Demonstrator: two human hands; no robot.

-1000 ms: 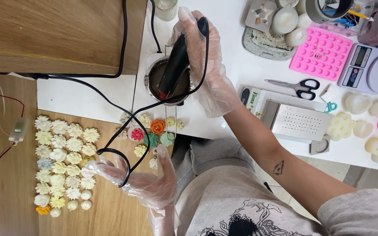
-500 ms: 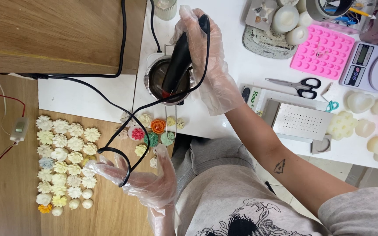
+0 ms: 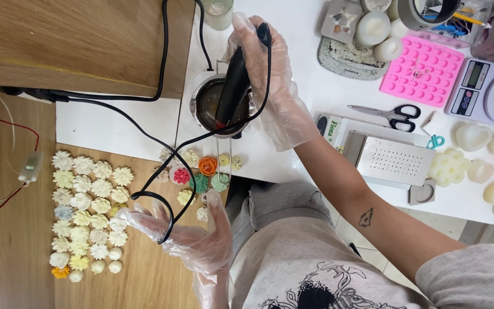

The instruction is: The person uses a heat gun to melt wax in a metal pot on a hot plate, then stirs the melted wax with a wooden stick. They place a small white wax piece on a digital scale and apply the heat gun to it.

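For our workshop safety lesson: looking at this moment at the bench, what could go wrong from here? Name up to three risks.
1. The right hand holds a black corded tool in the small metal pot near the table edge; a nudge might tip it.
2. The black cord loops over the left hand; a tug could drag the tool.
3. The cord hangs near the small moulded flowers and might sweep them.

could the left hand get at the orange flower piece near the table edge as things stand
Probably yes. The left hand is open and holds nothing firmly, only the black cable looping across its fingers. The orange flower piece lies just beyond it with only small flower pieces between. The cable might drag along.
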